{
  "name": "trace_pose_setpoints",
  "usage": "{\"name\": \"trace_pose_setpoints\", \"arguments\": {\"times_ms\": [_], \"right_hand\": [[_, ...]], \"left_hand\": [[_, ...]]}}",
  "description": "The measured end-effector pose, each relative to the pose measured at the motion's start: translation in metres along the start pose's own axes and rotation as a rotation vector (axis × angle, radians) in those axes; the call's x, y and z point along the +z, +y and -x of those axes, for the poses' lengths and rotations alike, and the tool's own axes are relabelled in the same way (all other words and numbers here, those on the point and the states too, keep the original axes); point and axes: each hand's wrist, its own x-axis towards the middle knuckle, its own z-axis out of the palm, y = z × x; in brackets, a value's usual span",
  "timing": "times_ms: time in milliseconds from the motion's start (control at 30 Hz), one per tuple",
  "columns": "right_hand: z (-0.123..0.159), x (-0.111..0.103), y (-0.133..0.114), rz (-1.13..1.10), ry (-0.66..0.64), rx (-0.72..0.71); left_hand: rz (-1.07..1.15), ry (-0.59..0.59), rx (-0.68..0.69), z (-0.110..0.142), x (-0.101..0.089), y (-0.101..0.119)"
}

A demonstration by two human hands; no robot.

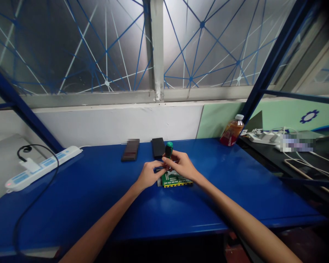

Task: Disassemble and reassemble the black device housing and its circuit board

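A green circuit board point(172, 178) with a yellow front edge lies on the blue table, partly covered by my hands. My right hand point(181, 164) is closed around a screwdriver point(169, 149) with a green and black handle, held upright above the board. Beside it, my left hand point(150, 174) has its thumb and finger brought together at the board's upper left, close to the screwdriver's lower end. What those fingers hold, if anything, is hidden. The screwdriver's tip cannot be seen either.
Behind my hands lie a black box point(158, 147) and a dark flat object point(131, 150). A power strip point(44, 168) with a black cable point(56, 164) is at left. At the back right stands a drink bottle point(232, 130). Blue frame posts rise on both sides.
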Motion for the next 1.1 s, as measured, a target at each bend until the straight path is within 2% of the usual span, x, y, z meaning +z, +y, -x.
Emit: {"name": "trace_pose_setpoints", "arguments": {"times_ms": [100,233,633,1000,1100], "right_hand": [[-0.0002,-0.0003,-0.0003,-0.005,-0.010,-0.002],[-0.0008,-0.0008,-0.0011,0.013,-0.012,0.002],[-0.0010,0.0001,0.0011,0.009,0.010,-0.006],[-0.0027,-0.0021,0.0002,-0.207,0.046,0.031],[-0.0034,-0.0018,0.0006,-0.223,0.069,0.027]], "left_hand": [[0.012,-0.030,0.021,0.0011,0.0012,-0.0024],[0.004,0.006,-0.005,0.0011,0.0018,-0.0038],[-0.001,-0.024,0.013,0.0002,0.0005,0.0004],[-0.010,-0.097,-0.003,0.0005,-0.0041,-0.0033],[-0.013,-0.071,-0.017,-0.0003,-0.0022,-0.0039]]}}
